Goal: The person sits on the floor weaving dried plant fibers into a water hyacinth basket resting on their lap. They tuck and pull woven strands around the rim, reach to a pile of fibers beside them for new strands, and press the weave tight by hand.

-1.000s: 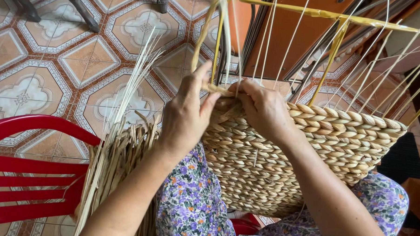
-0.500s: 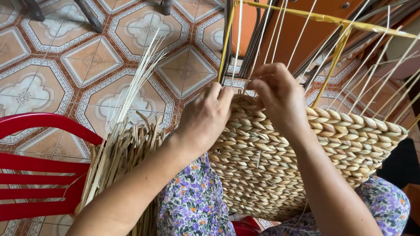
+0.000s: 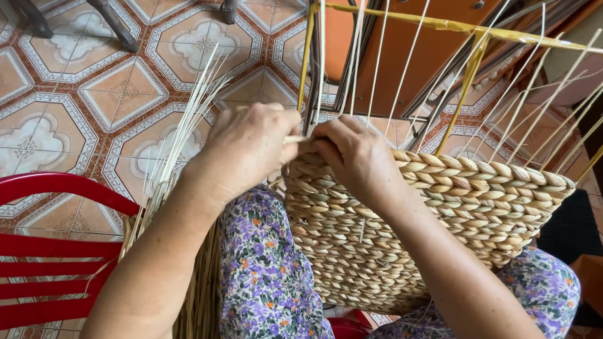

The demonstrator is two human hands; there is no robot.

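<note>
Half-woven straw basket [image 3: 406, 226], spokes upright

Red chair [image 3: 38, 247], patterned floor tiles [image 3: 117, 103]

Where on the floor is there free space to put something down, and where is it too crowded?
Bare tiled floor lies open between the red chair, the dark furniture legs and the loose straw bundle. It is crowded at the woven basket, where the left hand and right hand work among upright stakes.
</note>
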